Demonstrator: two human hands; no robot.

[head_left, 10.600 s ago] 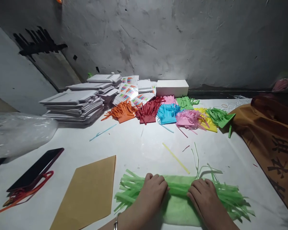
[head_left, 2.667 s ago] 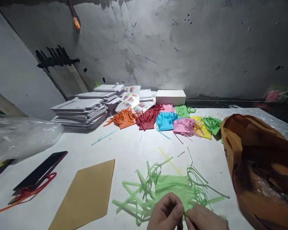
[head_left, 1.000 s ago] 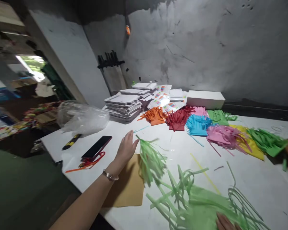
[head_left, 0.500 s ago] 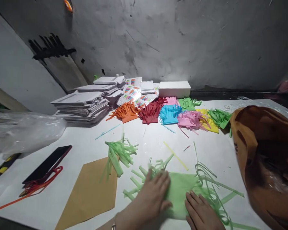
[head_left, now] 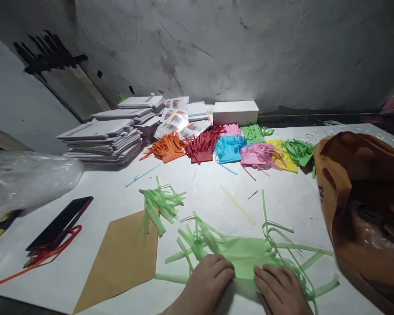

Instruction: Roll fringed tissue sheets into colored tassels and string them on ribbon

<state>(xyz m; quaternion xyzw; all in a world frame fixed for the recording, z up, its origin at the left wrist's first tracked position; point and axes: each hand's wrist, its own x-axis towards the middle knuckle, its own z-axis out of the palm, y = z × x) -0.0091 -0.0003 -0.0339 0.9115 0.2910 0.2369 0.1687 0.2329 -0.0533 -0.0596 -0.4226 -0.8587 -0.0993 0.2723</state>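
Observation:
A pale green fringed tissue paper sheet (head_left: 249, 253) lies on the white table in front of me, its cut strips spreading out at the left and right ends. At the sheet's near edge, my left hand (head_left: 210, 280) has its fingers curled over the paper, thumb hidden. My right hand (head_left: 279, 286) is bent over the same edge farther right, its thumb also out of sight. Beyond my left hand lies a loose bunch of green strips (head_left: 160, 203), partly over a brown paper piece (head_left: 124, 249).
Fringed bundles in several colours, among them an orange one (head_left: 169, 148), line the back before a white box (head_left: 235, 113). Stacked white cards (head_left: 100, 140) stand back left. A phone (head_left: 59, 223) and plastic bag (head_left: 33, 179) lie left; a brown open bag (head_left: 335, 197) stands right.
My left hand has drawn back from the fringe on the left to the sheet's near edge, its fingers now curled. The right hand stays at its edge. The view has shifted slightly.

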